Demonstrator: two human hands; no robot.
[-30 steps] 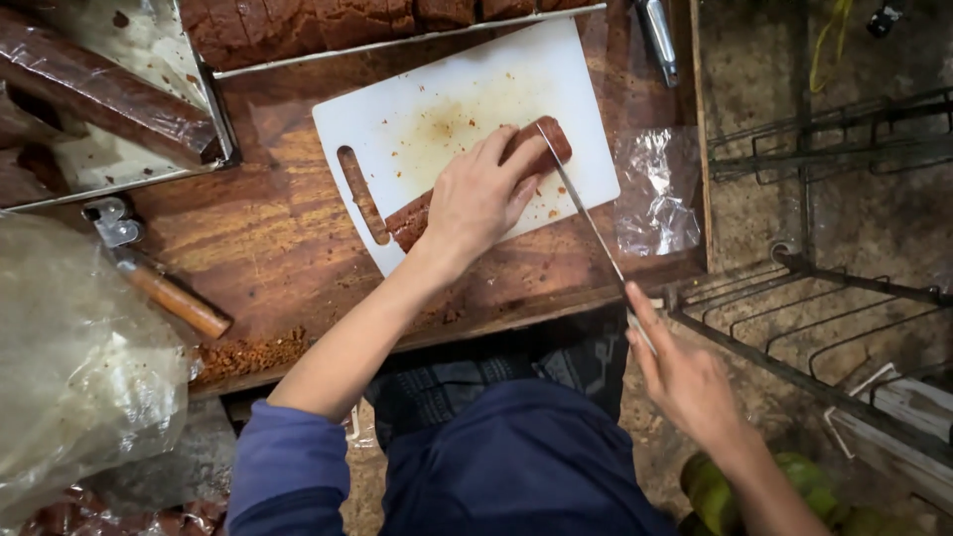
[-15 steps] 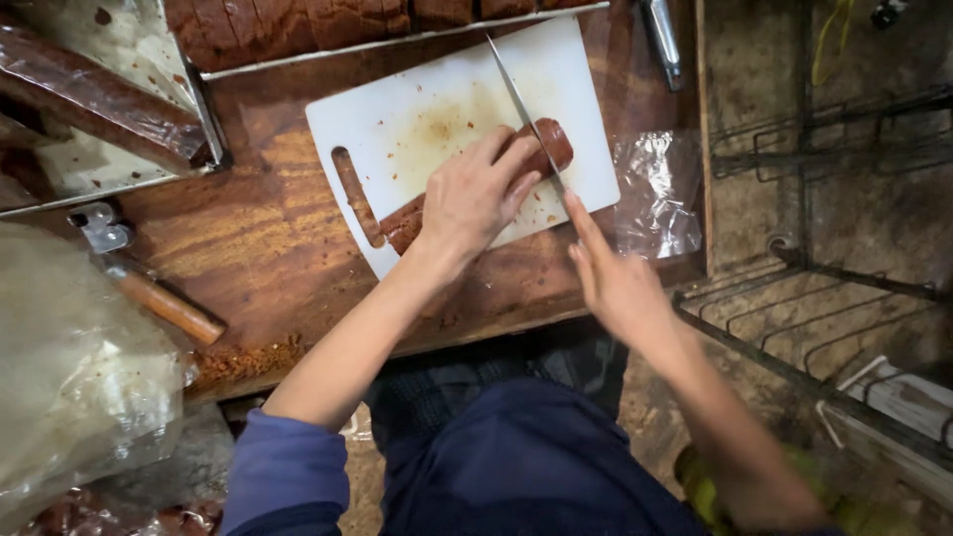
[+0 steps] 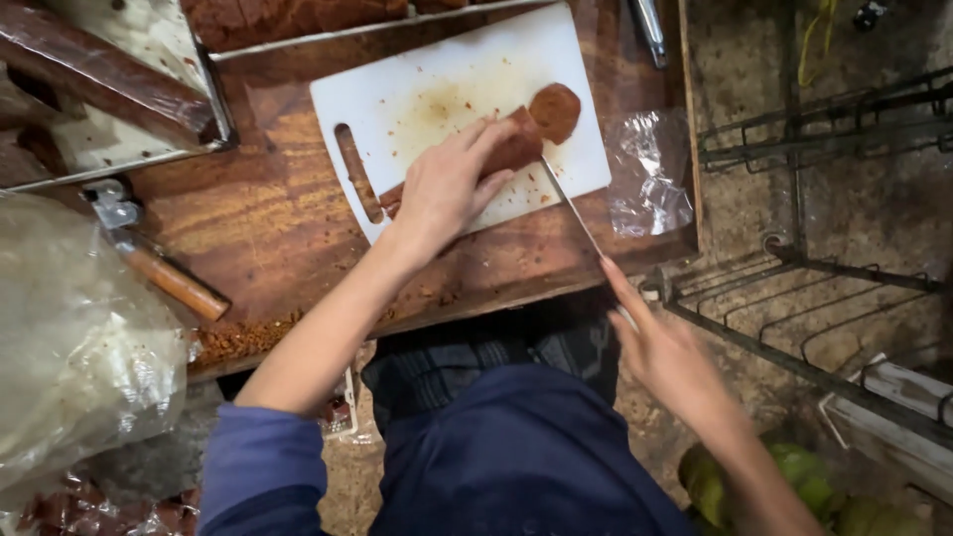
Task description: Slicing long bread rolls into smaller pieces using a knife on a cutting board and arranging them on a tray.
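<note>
Where the left hand (image 3: 447, 189) covers it, brown log (image 3: 511, 151) half hidden.

To my left lie a wooden-handled tool (image 3: 164, 273) and a plastic bag (image 3: 74, 347); crumpled clear wrap (image 3: 650, 174) sits right, wire racks (image 3: 834, 298) beyond.

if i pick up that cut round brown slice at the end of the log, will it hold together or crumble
The slice looks thin and flat, so it likely won't roll. Brown crumbs dot the cutting board, so it is probably crumbly and may break if pinched. It seems light. The left hand steadies the log while the right hand holds the knife.
</note>
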